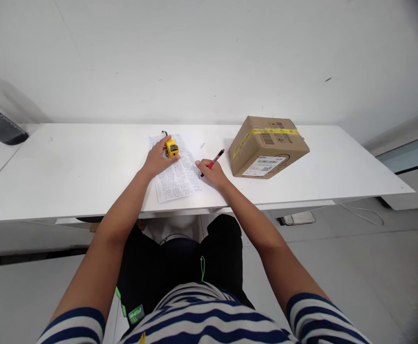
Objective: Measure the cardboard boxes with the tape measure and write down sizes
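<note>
My left hand (158, 158) is closed around a yellow tape measure (172, 147), which rests on a sheet of paper (177, 184) covered in dense writing. A dark wrist strap hangs from the tape measure's far end. At the paper's right edge, my right hand (211, 173) grips a red and black pen (218, 158), its tip pointing down towards the table and its cap end up to the right. A brown cardboard box (266, 145) with yellow tape and a white label stands on the table to the right of my right hand.
The white table (97, 167) runs along a white wall (201, 62). A dark cylindrical object (1, 122) leans in at the far left. Below the table's front edge, a cable (368, 215) and a pale flat object (300, 218) lie on the floor at right.
</note>
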